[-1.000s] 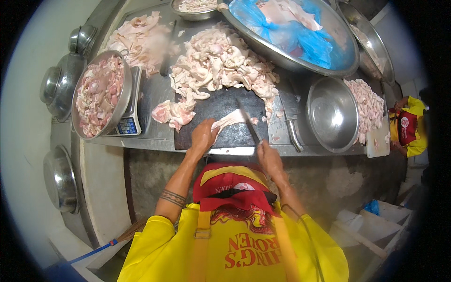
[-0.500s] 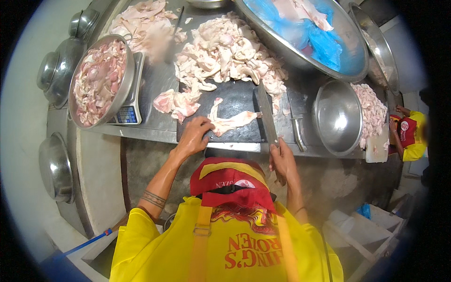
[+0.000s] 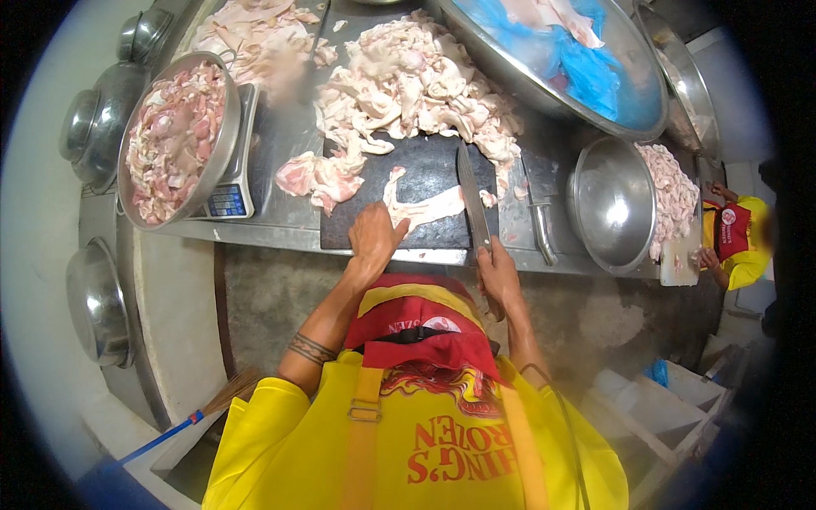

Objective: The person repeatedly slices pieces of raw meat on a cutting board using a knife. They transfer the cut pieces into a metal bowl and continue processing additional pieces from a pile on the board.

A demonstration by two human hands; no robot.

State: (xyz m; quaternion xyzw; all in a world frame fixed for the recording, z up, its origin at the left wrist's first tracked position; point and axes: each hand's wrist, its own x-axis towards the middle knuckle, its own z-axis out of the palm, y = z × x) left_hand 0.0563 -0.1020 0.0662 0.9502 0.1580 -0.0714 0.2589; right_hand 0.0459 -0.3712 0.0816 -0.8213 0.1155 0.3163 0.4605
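Note:
On the dark cutting board [image 3: 425,234] lies a pale strip of raw skin [image 3: 429,209]. My left hand [image 3: 376,238] presses on the strip's near left end, its fingers closed over it and partly hidden by the back of the hand. My right hand [image 3: 499,270] grips the handle of a long knife [image 3: 473,195], whose blade points away from me over the strip's right end. A small scrap of skin [image 3: 488,198] sits just right of the blade. Behind the board rises a big heap of raw skin pieces [image 3: 399,85]; a pinkish clump [image 3: 319,178] lies at its left.
A full steel bowl [image 3: 174,144] sits on a scale [image 3: 228,197] at left. Right of the board are a sharpening steel [image 3: 541,223], a steel bowl [image 3: 614,208] and a cut heap [image 3: 667,191]. A large basin [image 3: 633,115] holds blue plastic. A co-worker [image 3: 738,234] stands far right.
My left hand has moved right onto the strip. The knife blade has shifted left and crosses the strip near its right end, where a small scrap now shows beyond the blade.

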